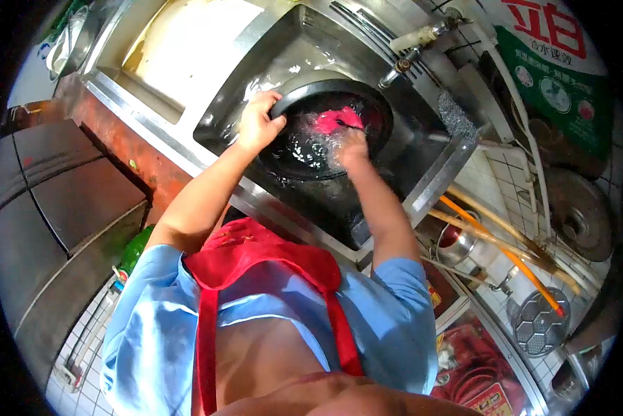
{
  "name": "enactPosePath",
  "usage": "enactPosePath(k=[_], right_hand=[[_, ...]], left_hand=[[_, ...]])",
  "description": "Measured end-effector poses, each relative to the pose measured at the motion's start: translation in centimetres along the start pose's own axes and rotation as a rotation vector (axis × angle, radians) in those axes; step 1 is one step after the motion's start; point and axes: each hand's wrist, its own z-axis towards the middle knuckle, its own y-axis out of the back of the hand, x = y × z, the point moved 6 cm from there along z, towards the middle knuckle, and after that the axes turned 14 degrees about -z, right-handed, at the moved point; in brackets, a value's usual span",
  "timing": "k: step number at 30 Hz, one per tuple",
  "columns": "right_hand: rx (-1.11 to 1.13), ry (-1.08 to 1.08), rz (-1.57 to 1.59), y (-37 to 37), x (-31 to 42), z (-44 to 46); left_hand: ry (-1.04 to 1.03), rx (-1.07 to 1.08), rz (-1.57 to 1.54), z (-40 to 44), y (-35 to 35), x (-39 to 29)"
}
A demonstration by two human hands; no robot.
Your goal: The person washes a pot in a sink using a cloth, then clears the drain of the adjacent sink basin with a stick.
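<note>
A round dark basin (387, 114) holding water sits tilted in the metal sink (422, 128). My left hand (259, 123) grips the basin's left rim, thumb and fingers pressed round it. Inside the basin, my right hand (350, 149) is in splashing water, just below a bright pink cloth (339, 120). Water and motion blur its fingers, so whether they hold the cloth cannot be made out. Part of another rounded, greyish vessel shows behind the basin's upper edge.
A tap (399, 68) juts over the sink's right side. A steel scourer (457, 116) lies on the right rim. A whitish board (186, 48) is at the upper left. Wooden and orange poles (516, 258) lean at the right, above a perforated metal strainer (541, 326).
</note>
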Motion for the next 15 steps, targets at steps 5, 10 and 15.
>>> enactPosePath(k=[5, 10, 15], right_hand=[[-0.046, 0.348, 0.823, -5.8, 12.5, 1.7], [0.054, 0.287, 2.334, 4.2, 11.6, 1.7], [-0.633, 0.175, 2.949, 8.3, -0.9, 1.1]], left_hand=[[0.155, -0.071, 0.015, -0.9, -1.5, 2.3], [0.443, 0.055, -0.142, -2.5, -2.5, 2.5], [0.406, 0.126, -0.076, -2.9, -0.8, 1.8]])
